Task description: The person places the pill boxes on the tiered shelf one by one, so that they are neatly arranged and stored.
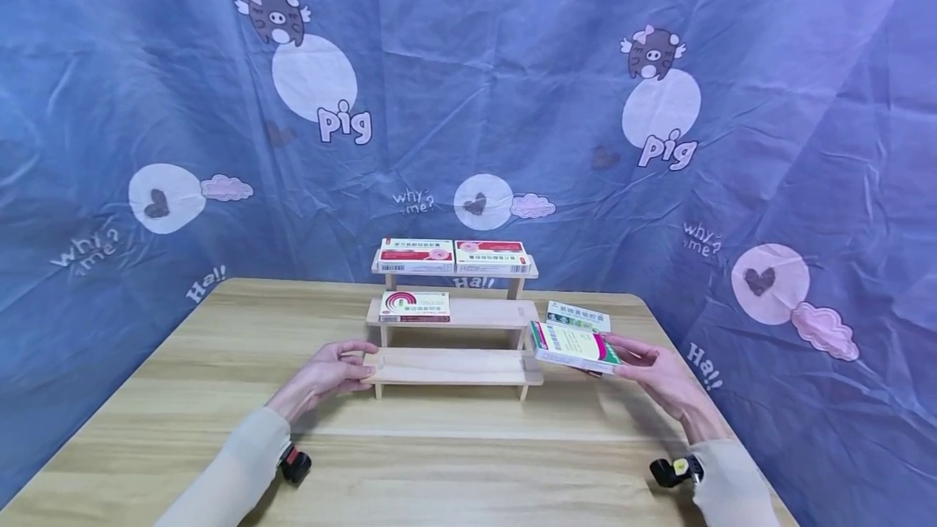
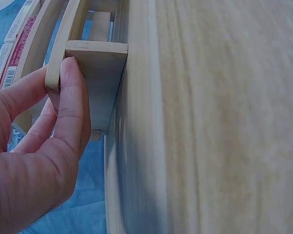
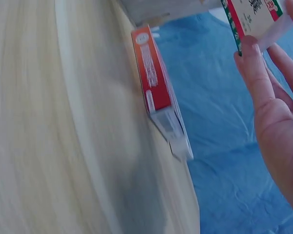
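Observation:
A three-tier wooden display rack (image 1: 457, 367) stands on the table. My left hand (image 1: 333, 371) pinches the left end of its lowest tier, thumb and fingers on either side of the board in the left wrist view. At the rack's right, my right hand (image 1: 662, 376) holds a white medicine box (image 1: 571, 343) with green and magenta ends by its right end, raised above the table. Two red-and-white medicine boxes (image 1: 416, 255) lie side by side on the top tier. One white box with a pink arc design (image 1: 415, 307) lies on the middle tier's left half.
Behind the held box is a white-and-teal medicine box (image 1: 580, 315). An orange-red box (image 3: 154, 73) rests on the table in the right wrist view, below my right hand. A blue printed curtain (image 1: 468, 104) hangs behind the wooden table (image 1: 410, 470).

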Demonstrator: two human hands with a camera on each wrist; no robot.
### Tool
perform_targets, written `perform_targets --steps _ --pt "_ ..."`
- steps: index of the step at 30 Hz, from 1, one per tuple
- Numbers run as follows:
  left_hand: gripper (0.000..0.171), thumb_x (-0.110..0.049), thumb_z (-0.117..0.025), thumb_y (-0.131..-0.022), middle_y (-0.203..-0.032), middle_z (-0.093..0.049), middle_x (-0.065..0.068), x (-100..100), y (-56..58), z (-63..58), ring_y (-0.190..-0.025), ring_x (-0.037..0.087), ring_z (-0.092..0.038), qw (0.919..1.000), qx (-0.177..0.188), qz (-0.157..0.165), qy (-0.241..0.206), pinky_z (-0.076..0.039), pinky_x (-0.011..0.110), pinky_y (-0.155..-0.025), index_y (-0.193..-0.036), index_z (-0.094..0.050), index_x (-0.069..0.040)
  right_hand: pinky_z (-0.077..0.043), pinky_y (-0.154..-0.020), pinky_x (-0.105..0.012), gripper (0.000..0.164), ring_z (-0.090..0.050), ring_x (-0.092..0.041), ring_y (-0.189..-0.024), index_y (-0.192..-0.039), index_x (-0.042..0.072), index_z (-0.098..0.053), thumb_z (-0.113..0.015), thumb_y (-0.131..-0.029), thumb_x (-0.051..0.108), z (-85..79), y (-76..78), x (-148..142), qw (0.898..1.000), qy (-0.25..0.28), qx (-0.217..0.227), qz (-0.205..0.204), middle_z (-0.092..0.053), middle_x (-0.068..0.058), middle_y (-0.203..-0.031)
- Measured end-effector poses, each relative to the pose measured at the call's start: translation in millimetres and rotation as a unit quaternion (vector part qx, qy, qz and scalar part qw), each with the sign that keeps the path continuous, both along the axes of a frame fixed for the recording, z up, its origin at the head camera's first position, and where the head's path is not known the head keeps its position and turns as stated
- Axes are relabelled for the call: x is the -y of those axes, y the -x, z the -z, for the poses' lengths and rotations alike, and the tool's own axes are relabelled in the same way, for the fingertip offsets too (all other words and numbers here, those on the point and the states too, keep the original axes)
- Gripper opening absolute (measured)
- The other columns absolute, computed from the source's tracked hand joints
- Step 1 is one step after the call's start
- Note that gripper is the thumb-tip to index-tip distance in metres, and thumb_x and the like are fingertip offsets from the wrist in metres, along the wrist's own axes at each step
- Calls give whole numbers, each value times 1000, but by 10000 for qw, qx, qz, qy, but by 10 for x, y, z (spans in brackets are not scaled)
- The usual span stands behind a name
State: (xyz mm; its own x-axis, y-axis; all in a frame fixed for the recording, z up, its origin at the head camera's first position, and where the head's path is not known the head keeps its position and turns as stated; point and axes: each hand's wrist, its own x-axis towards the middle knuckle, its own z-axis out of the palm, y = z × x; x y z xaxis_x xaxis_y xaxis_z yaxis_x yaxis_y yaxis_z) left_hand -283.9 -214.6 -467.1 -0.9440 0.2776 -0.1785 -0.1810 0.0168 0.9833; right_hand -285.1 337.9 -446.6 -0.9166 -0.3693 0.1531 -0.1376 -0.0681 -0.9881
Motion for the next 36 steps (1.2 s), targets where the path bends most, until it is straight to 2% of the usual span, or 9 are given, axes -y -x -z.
perform_targets --steps 7,13,16,20,24,31,36 --pt "50 4 -67 -87 -98 -64 9 26 -21 9 -86 17 -66 10000 -37 -45 -9 -61 37 -86 -134 -48 6 -53 -95 -18 58 -59 -1 -116 -142 -9 -40 -61 -89 -8 -64 37 197 10000 -49 22 -23 -63 14 -127" --pt "53 3 -69 -86 -98 -66 9 24 -42 15 -87 18 -67 10000 45 -43 -73 -61 37 -87 -134 -48 6 -53 -93 -18 64 -61 -4 -114 -144 -12 -34 -65 -88 -5 -86 61 381 9994 -332 19 45 -63 14 -128" --pt "52 3 -68 -86 -98 -66 8 18 -30 19 -86 17 -67 10000 20 -31 -75 -61 36 -86 -134 -48 6 -52 -94 -17 67 -60 -2 -115 -144 -9 -37 -68 -86 -2 -114 85 470 9982 -556 -2 202 -60 6 -136" --pt "51 4 -68 -86 -96 -66 7 15 -16 21 -85 17 -66 10000 8 -1 -93 -61 35 -84 -133 -49 5 -49 -97 -15 71 -56 3 -118 -145 -3 -42 -75 -82 5 -156 117 572 9948 -901 -60 473 -47 -13 -148" --pt "49 4 -68 -86 -94 -66 6 11 -11 10 -86 17 -67 9999 25 -3 -135 -62 33 -83 -132 -50 5 -47 -98 -13 72 -54 3 -120 -143 -1 -45 -78 -80 8 -186 152 633 9919 -1071 -113 675 -41 -21 -150" --pt "51 3 -68 -86 -97 -66 9 0 -16 -11 -87 18 -67 9999 93 -43 -109 -62 32 -83 -133 -50 5 -51 -97 -18 76 -58 -11 -123 -143 -2 -45 -80 -77 7 -245 206 709 9902 -1216 -5 689 -43 -21 -148" --pt "53 3 -69 -86 -99 -65 11 -4 -31 -30 -87 20 -68 9998 136 -75 -88 -62 31 -82 -134 -49 6 -49 -99 -19 78 -50 -24 -132 -143 0 -46 -83 -75 9 -301 269 791 9894 -1311 -36 626 -46 -16 -148"
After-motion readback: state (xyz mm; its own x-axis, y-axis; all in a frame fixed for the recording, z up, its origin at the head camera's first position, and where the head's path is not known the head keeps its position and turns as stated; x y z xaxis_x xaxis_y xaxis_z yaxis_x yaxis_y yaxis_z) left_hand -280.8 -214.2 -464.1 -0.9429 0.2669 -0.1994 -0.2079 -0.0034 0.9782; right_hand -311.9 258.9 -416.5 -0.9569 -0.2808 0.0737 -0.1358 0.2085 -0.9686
